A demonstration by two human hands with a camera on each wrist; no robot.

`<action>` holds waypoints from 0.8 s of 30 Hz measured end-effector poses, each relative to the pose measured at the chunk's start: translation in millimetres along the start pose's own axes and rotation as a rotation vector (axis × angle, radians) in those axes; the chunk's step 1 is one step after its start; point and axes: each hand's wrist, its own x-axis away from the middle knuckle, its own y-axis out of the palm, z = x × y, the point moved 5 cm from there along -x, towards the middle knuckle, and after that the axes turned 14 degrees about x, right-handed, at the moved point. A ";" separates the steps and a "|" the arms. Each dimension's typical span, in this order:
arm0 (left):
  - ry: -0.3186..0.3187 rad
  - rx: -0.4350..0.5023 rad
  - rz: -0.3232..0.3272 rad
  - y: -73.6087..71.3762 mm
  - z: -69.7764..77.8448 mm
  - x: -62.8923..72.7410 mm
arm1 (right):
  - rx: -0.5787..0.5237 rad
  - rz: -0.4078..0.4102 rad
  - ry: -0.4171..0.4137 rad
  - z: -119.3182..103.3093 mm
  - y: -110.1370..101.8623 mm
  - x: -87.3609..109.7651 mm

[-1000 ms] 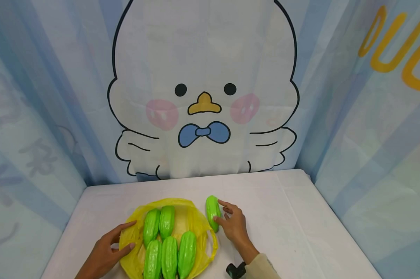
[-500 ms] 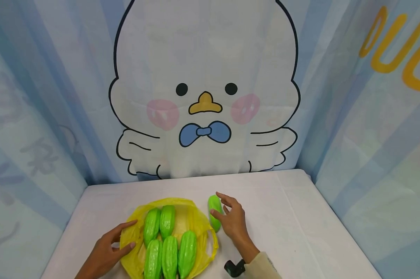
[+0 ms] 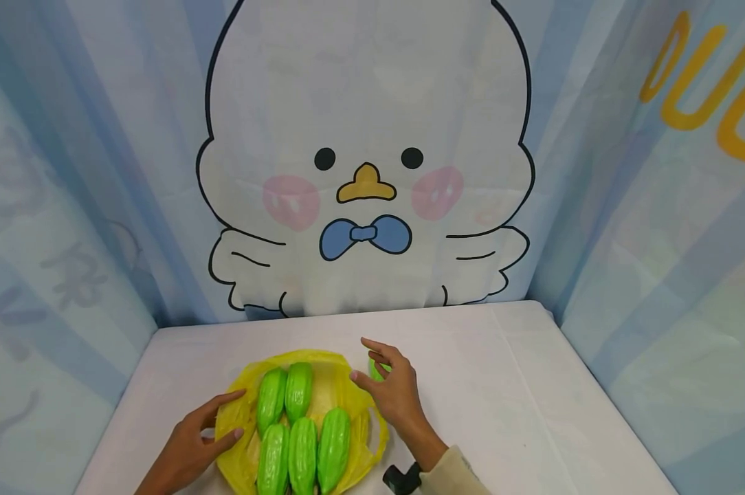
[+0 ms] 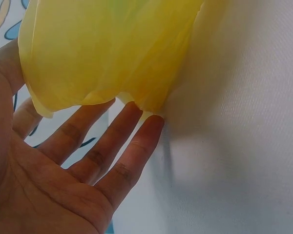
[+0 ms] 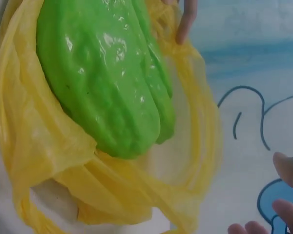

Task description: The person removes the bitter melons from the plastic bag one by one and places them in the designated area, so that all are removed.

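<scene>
A yellow plastic bag [image 3: 360, 402] lies spread wide on the white table, with several glossy green, ridged gourds [image 3: 333, 447] inside. My left hand [image 3: 190, 440] touches the bag's left edge, thumb and forefinger spread apart. In the left wrist view, fairly straight fingers [image 4: 124, 168] meet the bag's yellow film from below. Another green gourd [image 3: 377, 370] is beyond the bag's right side, mostly hidden by my right hand [image 3: 394, 388]. That hand hovers over it with fingers apart, gripping nothing. The right wrist view shows gourds [image 5: 102, 78] close up in the bag, with right-hand fingertips at lower right.
A small black object [image 3: 400, 479] is by the right sleeve [image 3: 453, 474]. The white table [image 3: 521, 412] extends to the right. Fabric walls [image 3: 372, 103] with a cartoon duck enclose the table's back and sides.
My right hand has drawn away from the loose gourd and shifted left toward the bag, now covering most of that gourd. My left hand and the bag hold about the same place.
</scene>
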 end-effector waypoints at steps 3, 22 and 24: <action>-0.002 -0.004 0.003 0.3 -0.9 -0.5 | -0.008 -0.014 -0.039 -6.8 6.3 1.2; -0.004 -0.002 0.011 0.6 2.5 -1.8 | -0.068 -0.144 -0.080 -28.1 58.3 7.2; -0.002 0.001 0.010 0.9 3.1 -1.7 | -0.072 -0.165 -0.061 -27.6 64.0 7.6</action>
